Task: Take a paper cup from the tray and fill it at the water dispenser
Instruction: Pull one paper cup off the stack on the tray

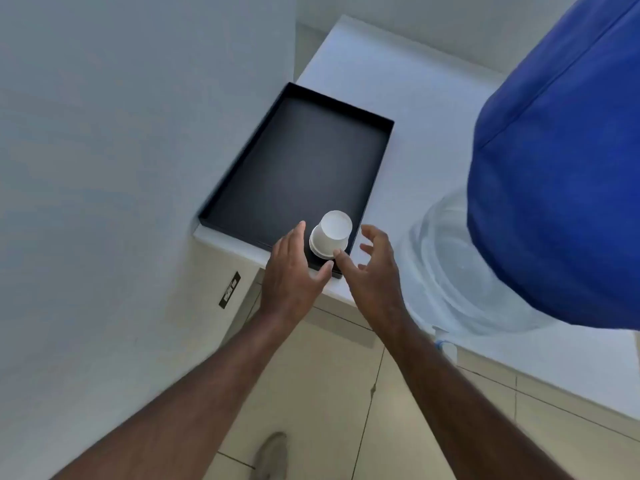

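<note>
White surface [408, 109] runs from 12 o'clock down to 4 o'clock, white wall at 9, pale tiled floor [398, 410] below. Water dispenser [561, 174] fills your 2 to 3 o'clock: blue cover over the bottle, clear plastic base under it, a small tap [446, 348] at its lower edge near 4 o'clock. Black tray [301, 161] sits at centre on the surface, its near corner overhanging toward you. Stack of paper cups [330, 239] stands upside down in the tray's near right corner, bases up. Your left hand [292, 271] is at the stack's 8 o'clock, fingers extended and spread, just beside the cups; I cannot tell whether it touches them. Your right hand [372, 268] is at the stack's 4 o'clock, fingers loosely curled and spread apart, thumb tip at the stack's lower rim, nothing held. Wall socket [230, 289] at 8 o'clock. A shoe [272, 455] shows at 6 o'clock on the floor.
</note>
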